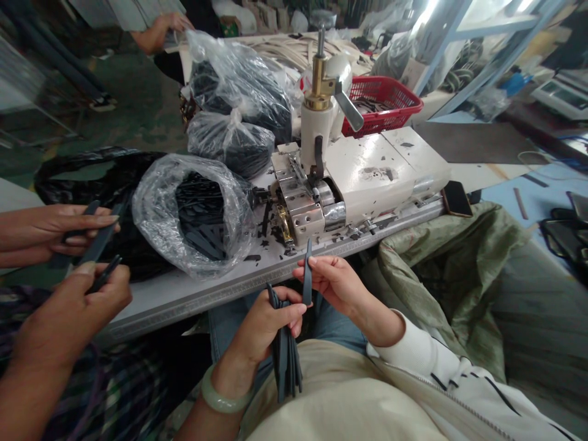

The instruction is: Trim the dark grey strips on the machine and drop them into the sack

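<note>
A bundle of narrow dark grey strips [285,355] is clenched in the closed left hand [261,324], with a pale green bangle [225,395] around the wrist. A single dark strip [307,272] is pinched upright between thumb and fingertips of the right hand [335,288]. Beyond the hands, a white industrial sewing machine [353,177] stands on a white table [193,294], beside a clear plastic bag of dark strips [197,214]. Further left of the hands, similar strips are held by a co-worker's hands [50,233].
</note>
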The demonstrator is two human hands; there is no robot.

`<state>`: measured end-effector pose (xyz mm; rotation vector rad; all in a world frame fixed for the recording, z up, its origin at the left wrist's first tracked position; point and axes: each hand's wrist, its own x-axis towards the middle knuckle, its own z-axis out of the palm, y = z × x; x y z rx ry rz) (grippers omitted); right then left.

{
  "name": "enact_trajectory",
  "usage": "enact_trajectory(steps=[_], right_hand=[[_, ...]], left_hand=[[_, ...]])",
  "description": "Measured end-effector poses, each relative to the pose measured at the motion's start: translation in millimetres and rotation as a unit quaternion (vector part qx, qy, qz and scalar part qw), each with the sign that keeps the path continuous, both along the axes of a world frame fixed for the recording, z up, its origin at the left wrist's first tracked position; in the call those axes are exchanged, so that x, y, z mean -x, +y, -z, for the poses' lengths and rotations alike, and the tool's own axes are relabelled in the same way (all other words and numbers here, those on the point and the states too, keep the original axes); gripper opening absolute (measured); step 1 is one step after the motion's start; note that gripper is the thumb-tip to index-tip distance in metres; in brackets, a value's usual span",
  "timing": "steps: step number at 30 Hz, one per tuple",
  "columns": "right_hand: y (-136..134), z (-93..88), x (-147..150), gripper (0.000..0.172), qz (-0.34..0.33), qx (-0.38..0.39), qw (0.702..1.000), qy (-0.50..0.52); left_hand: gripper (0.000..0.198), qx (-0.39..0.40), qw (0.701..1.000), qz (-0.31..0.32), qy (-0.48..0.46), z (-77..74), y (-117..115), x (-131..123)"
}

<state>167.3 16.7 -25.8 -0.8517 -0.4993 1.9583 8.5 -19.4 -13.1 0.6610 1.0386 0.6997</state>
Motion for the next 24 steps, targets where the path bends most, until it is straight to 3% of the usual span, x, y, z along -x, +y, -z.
enact_trajectory(steps=[12, 24], right_hand=[[2.6, 2.8, 1.7, 0.026, -0.014, 0.018, 0.999, 0.023], [1.0, 0.3, 7.1, 0.024, -0.018, -0.007, 1.0, -0.002]], left_hand=[[0.013, 0.019, 0.998, -0.024, -0.046, 1.3, 1.8, 1.3], [0.019, 0.016, 0.998, -0.027, -0.052, 2.9, 4.8, 4.0]])
